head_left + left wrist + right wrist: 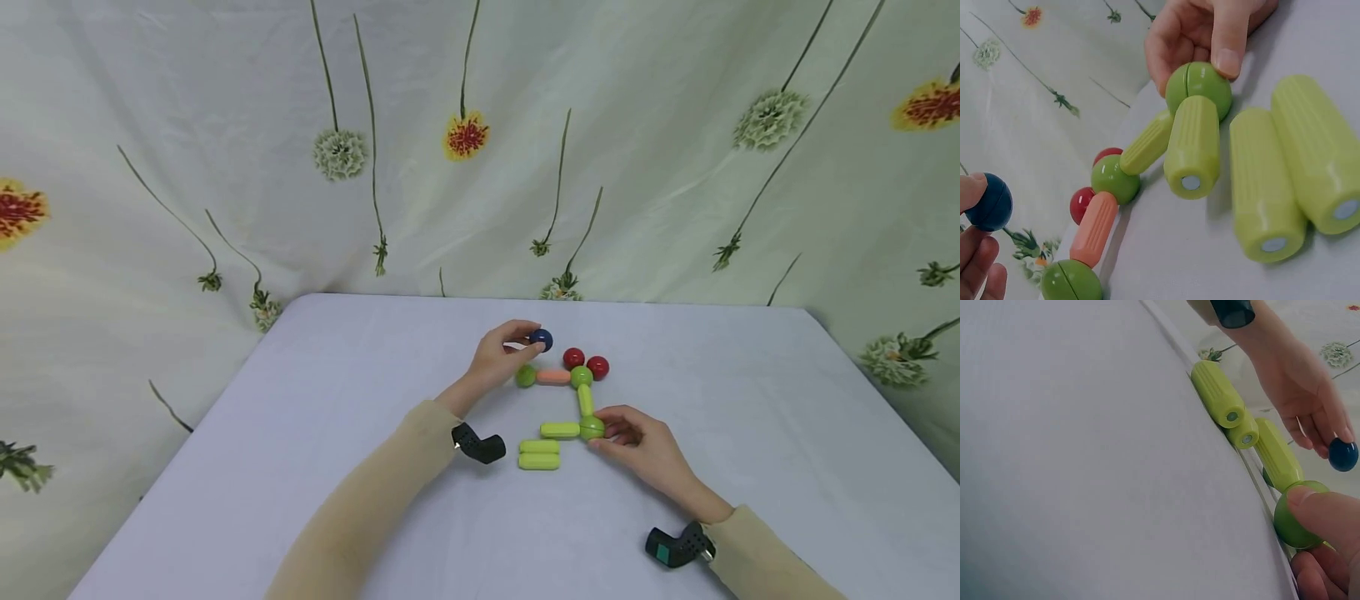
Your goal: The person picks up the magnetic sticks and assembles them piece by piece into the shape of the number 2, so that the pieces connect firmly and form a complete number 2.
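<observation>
Between its thumb and fingers, my left hand (498, 354) pinches a dark blue ball (542, 339), held near the far end of a joined chain. My right hand (645, 446) grips a green ball (592, 428) at the chain's near corner. From that ball a yellow-green rod (559, 430) points left, and another yellow-green rod (585, 401) leads to a second green ball (581, 377). An orange rod (553, 377) links this one to a third green ball (526, 377). In the left wrist view, the free rod end shows a silvery disc (1191, 182).
Two red balls (573, 358) (597, 367) sit beside the chain's far corner. Two loose yellow-green rods (539, 447) (538, 462) lie side by side nearer me. A white cloth covers the table (300, 433), and a flower-patterned curtain (480, 208) hangs behind its far edge.
</observation>
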A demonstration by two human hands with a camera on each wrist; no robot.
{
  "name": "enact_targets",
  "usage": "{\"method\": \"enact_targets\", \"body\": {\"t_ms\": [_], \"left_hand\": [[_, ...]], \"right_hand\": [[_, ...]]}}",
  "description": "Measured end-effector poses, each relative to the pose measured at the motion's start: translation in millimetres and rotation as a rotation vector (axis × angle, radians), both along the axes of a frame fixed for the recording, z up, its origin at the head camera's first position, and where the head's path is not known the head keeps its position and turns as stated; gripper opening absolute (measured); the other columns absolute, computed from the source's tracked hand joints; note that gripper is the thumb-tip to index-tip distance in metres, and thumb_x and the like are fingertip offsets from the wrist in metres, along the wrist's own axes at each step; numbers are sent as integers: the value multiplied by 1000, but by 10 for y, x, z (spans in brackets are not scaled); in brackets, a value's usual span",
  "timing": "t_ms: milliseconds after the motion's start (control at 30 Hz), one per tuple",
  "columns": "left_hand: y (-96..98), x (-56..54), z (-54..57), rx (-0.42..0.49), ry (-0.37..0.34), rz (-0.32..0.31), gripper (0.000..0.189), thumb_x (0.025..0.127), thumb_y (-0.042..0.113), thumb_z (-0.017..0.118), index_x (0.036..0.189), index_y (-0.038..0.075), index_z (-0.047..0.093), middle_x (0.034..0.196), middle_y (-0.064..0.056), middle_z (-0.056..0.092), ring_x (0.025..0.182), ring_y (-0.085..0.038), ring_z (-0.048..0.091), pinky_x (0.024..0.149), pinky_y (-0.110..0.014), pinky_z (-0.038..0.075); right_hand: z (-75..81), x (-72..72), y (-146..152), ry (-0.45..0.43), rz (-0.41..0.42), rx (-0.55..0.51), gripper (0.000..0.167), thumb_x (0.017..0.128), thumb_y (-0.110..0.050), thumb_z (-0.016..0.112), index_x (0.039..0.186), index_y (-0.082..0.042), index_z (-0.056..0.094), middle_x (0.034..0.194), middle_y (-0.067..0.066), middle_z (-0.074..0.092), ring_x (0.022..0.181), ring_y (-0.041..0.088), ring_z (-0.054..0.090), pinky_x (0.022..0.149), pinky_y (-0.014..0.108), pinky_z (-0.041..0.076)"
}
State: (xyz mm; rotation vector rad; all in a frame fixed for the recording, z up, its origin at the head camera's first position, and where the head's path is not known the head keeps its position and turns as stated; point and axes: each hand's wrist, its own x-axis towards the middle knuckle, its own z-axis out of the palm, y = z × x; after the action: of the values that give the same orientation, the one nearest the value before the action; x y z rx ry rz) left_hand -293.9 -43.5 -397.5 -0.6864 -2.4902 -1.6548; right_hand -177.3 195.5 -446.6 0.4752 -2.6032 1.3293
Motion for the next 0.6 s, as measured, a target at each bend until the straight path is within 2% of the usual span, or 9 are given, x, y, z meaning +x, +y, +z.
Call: {"method": "enact_targets", "body": {"t_ms": [233,500,600], "left_hand": [[-114,218,29,41,31,-41,36,88,18,67,120,4,60,113,-6,64,99,-18,57,79,-29,46],[-229,450,-7,87,-21,-65,34,88,13,67,120,2,60,113,-12,63,98,-24,57,78,-32,47],[-263,608,77,84,-36,-71,33,88,9,65,119,-2,59,113,-16,62,98,-27,57,79,-34,48]], "right_hand": [[8,5,0,-3,-12,10,37,77,-17,79,111,-12,65,95,-2,65,75,7,59,66,23,51],[-1,2,4,23,4,-1,37,76,-16,79,110,-12,65,96,-1,66,75,6,59,66,23,51],[-2,2,3,23,4,0,37,76,-16,79,110,-13,65,95,-2,66,75,6,59,66,23,51]]}}
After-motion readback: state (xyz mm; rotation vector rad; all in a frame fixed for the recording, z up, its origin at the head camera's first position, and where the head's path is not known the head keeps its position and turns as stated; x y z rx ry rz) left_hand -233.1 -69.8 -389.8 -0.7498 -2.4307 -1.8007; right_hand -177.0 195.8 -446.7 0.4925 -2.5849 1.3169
